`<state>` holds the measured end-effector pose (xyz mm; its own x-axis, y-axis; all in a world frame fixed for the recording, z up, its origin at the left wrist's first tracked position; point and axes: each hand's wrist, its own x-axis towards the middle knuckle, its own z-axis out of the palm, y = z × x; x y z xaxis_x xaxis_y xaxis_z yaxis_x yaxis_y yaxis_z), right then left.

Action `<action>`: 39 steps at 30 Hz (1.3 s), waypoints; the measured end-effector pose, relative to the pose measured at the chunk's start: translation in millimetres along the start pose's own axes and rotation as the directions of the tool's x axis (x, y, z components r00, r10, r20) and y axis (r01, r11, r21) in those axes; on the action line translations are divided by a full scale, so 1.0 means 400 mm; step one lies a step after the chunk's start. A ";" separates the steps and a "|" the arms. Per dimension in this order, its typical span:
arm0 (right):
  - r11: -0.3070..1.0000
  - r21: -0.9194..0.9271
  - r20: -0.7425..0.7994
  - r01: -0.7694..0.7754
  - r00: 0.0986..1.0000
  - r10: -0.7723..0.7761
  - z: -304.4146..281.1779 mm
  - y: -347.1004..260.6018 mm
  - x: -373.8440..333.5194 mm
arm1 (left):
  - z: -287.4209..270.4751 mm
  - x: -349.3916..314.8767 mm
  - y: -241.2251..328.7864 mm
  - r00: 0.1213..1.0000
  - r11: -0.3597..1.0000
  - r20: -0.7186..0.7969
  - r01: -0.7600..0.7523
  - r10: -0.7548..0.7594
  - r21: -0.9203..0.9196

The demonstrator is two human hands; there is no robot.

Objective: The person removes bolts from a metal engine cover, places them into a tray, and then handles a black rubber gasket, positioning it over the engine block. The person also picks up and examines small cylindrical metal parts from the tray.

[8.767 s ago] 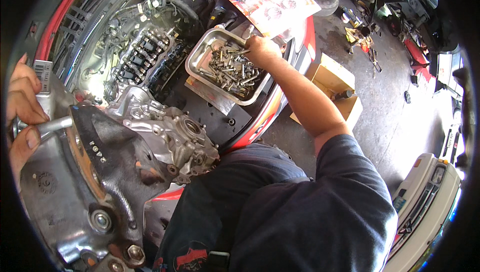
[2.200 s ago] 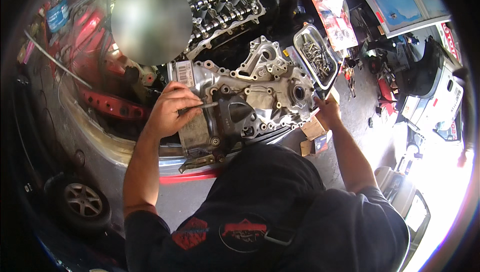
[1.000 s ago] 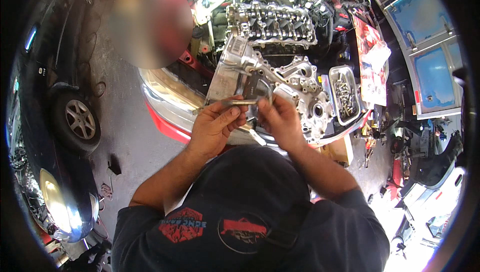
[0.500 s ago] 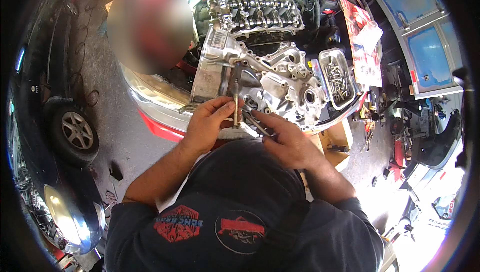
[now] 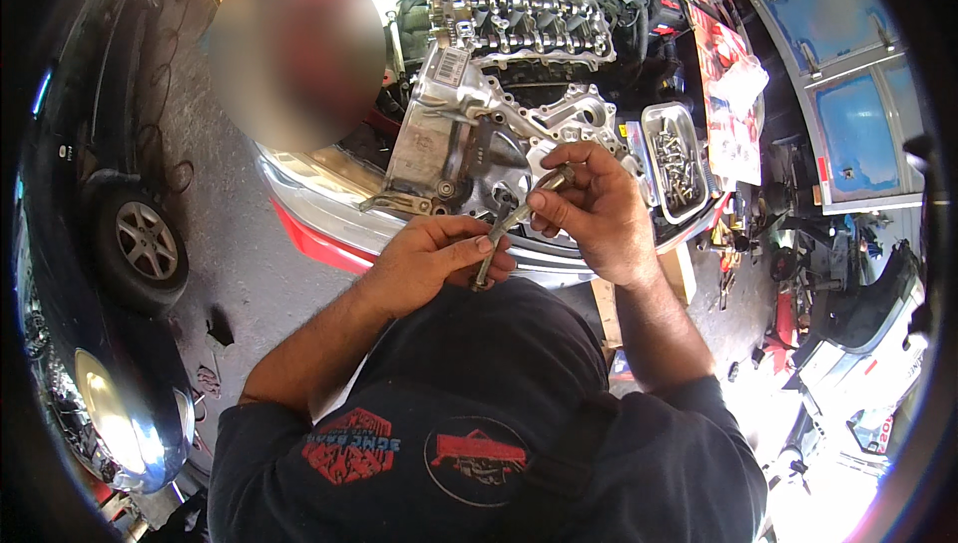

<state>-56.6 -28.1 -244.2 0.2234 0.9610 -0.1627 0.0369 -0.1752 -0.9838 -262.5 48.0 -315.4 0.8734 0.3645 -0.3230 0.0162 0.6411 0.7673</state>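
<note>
A slim, worn metal rod-like tool (image 5: 511, 219) slants between my two hands in front of my chest, its exact kind unclear. My left hand (image 5: 439, 262) pinches its lower part between thumb and fingers, with the lower end poking out below. Up and to the right, my right hand (image 5: 599, 206) grips the thicker upper end with thumb and fingertips. Just beyond both hands lies a silver cast-metal engine cover (image 5: 434, 149) with bolt holes and a barcode label, resting across the front of a car's engine bay. My right hand hides part of it.
A cylinder head (image 5: 524, 24) with exposed camshafts sits behind the cover. To the right, a clear plastic tub (image 5: 674, 164) holds many bolts. A blurred round patch hides the area at upper left. A dark car (image 5: 110, 273) stands left; a cardboard box (image 5: 679, 273) is at lower right.
My right hand has moved up and now grips the tool's upper end. The tool has tilted from upright to a slant. The separate metal piece from my right hand is no longer distinguishable.
</note>
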 end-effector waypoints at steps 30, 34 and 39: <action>0.968 -0.248 0.289 0.037 0.957 0.038 -0.002 0.032 -0.005 | 0.023 -0.005 0.041 0.994 0.986 -0.088 -0.048 0.063 0.159; 0.955 -0.292 0.298 0.060 0.954 0.031 0.002 0.024 -0.002 | 0.018 -0.013 0.051 0.996 0.995 -0.085 0.022 -0.013 0.102; 0.952 -0.299 0.293 0.059 0.956 0.033 0.009 0.013 0.000 | 0.014 -0.014 0.055 0.996 0.995 -0.092 0.024 -0.016 0.095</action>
<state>-59.9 -28.2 -249.6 -0.0707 0.9752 -0.2098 0.3394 -0.1742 -0.9244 -264.2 56.3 -293.4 0.8248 0.4147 -0.3844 0.0835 0.5830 0.8082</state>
